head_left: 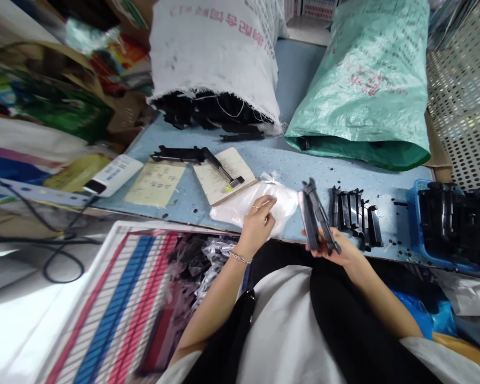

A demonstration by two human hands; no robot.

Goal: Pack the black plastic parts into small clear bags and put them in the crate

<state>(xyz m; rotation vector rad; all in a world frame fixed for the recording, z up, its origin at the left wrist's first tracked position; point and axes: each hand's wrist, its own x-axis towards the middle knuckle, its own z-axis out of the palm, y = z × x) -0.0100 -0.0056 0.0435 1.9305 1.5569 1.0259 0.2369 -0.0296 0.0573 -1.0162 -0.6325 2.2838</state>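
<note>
Parts (310, 224), two, held in the right hand (338, 248) above the bench's (272, 160) near edge, gripped at their near ends, apparently keeping the far ends free. Left hand (259, 217) half-curled over the plastic (231, 211); grip cannot be told. More parts (344, 209) lie right, seemingly for reach.

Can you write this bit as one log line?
left hand: over plastic bags | right hand: holding black parts | table: more black parts, blue basket
</note>
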